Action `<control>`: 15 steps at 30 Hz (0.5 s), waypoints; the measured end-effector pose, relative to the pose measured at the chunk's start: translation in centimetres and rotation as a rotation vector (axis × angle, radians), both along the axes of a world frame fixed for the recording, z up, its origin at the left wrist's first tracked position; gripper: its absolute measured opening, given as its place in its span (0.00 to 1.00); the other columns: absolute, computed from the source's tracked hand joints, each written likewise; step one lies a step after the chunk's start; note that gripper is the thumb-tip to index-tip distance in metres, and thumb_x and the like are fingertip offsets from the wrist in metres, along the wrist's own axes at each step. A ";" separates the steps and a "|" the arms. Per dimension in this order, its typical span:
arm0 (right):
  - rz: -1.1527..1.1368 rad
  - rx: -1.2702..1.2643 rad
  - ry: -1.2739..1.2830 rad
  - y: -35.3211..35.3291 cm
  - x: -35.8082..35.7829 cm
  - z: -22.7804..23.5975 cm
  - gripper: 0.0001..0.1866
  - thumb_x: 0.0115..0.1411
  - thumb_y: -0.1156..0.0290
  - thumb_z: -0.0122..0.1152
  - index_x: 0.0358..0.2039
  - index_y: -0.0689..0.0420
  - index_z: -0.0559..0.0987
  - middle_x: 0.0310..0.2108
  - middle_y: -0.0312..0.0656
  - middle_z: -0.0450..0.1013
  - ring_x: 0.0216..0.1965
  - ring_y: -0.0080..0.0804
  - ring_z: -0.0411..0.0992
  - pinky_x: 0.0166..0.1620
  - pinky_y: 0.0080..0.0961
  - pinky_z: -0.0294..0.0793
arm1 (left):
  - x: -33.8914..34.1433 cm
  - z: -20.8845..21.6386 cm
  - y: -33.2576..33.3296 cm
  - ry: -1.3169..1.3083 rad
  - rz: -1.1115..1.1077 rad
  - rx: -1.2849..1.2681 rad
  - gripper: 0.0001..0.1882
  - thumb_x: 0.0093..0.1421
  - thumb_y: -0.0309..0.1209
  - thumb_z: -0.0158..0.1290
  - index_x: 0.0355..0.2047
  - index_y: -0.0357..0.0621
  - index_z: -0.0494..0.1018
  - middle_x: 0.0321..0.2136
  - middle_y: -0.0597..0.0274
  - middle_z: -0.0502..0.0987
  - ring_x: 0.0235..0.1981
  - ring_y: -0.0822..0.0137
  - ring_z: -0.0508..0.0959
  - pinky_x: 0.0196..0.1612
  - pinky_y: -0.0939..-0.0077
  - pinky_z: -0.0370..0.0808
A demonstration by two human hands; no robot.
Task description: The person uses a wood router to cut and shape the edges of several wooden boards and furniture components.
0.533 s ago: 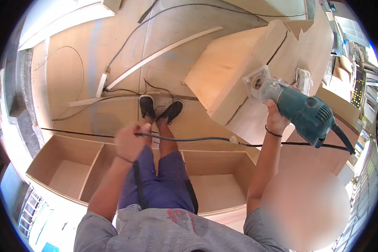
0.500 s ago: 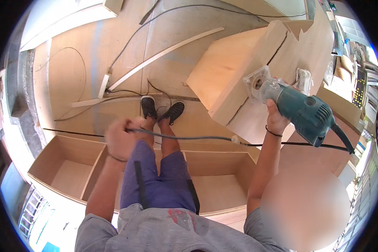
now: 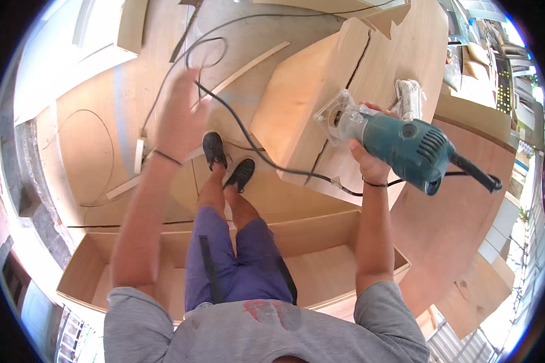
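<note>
My right hand [image 3: 371, 162] grips a teal trim router [image 3: 409, 145] around its clear front housing. The router lies tilted, its clear base plate [image 3: 334, 115] toward the wooden cabinet piece and its tail pointing right. A black power cord [image 3: 242, 128] runs from its tail, behind my right wrist, and across to my left hand [image 3: 184, 121]. That hand is raised and stretched forward, with its fingers smeared by motion. The cord meets it at the fingertips, and a loop of cord shows just beyond; whether the fingers close on it is unclear.
Under the router stands a wooden cabinet piece [image 3: 297, 91] with a dark gap across it and a white-smeared object [image 3: 410, 100] on top. A long open wooden box [image 3: 321, 266] lies by my legs. Wood strips [image 3: 248, 72], cords and a white power strip [image 3: 139, 156] are on the floor.
My left hand has swung forward and away from my thighs, drawing the cord upward into a curve and loop. The router in my right hand appears slightly farther left and higher.
</note>
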State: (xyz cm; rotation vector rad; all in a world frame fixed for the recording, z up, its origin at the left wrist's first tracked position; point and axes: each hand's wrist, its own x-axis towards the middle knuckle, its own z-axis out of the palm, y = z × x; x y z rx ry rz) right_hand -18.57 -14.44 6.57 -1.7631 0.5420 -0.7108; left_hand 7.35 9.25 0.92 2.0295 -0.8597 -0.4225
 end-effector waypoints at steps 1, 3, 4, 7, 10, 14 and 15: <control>-0.013 0.010 0.001 0.1 -0.4 -0.1 0.42 0.39 0.73 0.75 0.54 0.51 0.60 0.52 0.48 0.66 0.54 0.40 0.65 0.56 0.38 0.68 | -3.0 0.4 -1.6 0.171 0.036 0.014 0.27 0.57 0.29 0.53 0.56 0.37 0.63 0.52 0.41 0.69 0.55 0.46 0.69 0.59 0.63 0.65; -0.030 0.013 -0.017 -0.1 -0.6 -0.4 0.43 0.39 0.72 0.76 0.54 0.49 0.60 0.52 0.49 0.66 0.54 0.41 0.66 0.55 0.39 0.69 | -8.4 0.8 -5.2 0.181 -0.040 -0.099 0.23 0.57 0.34 0.55 0.51 0.36 0.68 0.48 0.44 0.72 0.50 0.47 0.72 0.53 0.60 0.69; -0.046 0.021 -0.042 0.3 0.1 -0.4 0.45 0.38 0.72 0.77 0.55 0.48 0.60 0.53 0.51 0.66 0.55 0.44 0.66 0.55 0.41 0.70 | -10.4 0.3 -6.4 0.171 -0.059 -0.187 0.23 0.56 0.36 0.56 0.49 0.36 0.70 0.47 0.45 0.73 0.49 0.48 0.73 0.51 0.59 0.69; -0.058 0.029 -0.064 0.2 0.4 -0.2 0.47 0.37 0.70 0.78 0.56 0.47 0.59 0.54 0.54 0.65 0.56 0.47 0.65 0.56 0.43 0.69 | -12.5 1.0 -9.6 0.237 -0.089 -0.214 0.23 0.57 0.37 0.56 0.50 0.36 0.72 0.48 0.45 0.73 0.49 0.49 0.73 0.55 0.60 0.66; -0.069 -0.047 -0.006 -0.2 0.3 -0.4 0.47 0.39 0.66 0.78 0.57 0.49 0.58 0.52 0.58 0.66 0.55 0.49 0.67 0.54 0.43 0.71 | -12.6 0.5 -10.3 0.322 -0.107 -0.162 0.22 0.57 0.36 0.56 0.49 0.40 0.73 0.50 0.46 0.72 0.50 0.50 0.72 0.55 0.60 0.66; -0.095 -0.114 -0.002 -0.5 0.7 -0.1 0.49 0.41 0.58 0.78 0.59 0.50 0.56 0.51 0.61 0.67 0.52 0.50 0.69 0.51 0.41 0.73 | -12.2 0.1 -11.4 0.405 -0.161 -0.307 0.23 0.55 0.32 0.57 0.52 0.45 0.73 0.56 0.47 0.68 0.53 0.50 0.71 0.57 0.62 0.66; -0.098 -0.140 -0.006 -0.6 0.8 -0.3 0.49 0.42 0.56 0.78 0.59 0.50 0.56 0.51 0.62 0.67 0.52 0.50 0.70 0.51 0.41 0.74 | -12.3 -0.3 -11.7 0.406 -0.168 -0.379 0.23 0.55 0.30 0.57 0.53 0.46 0.72 0.58 0.47 0.66 0.54 0.50 0.70 0.57 0.63 0.65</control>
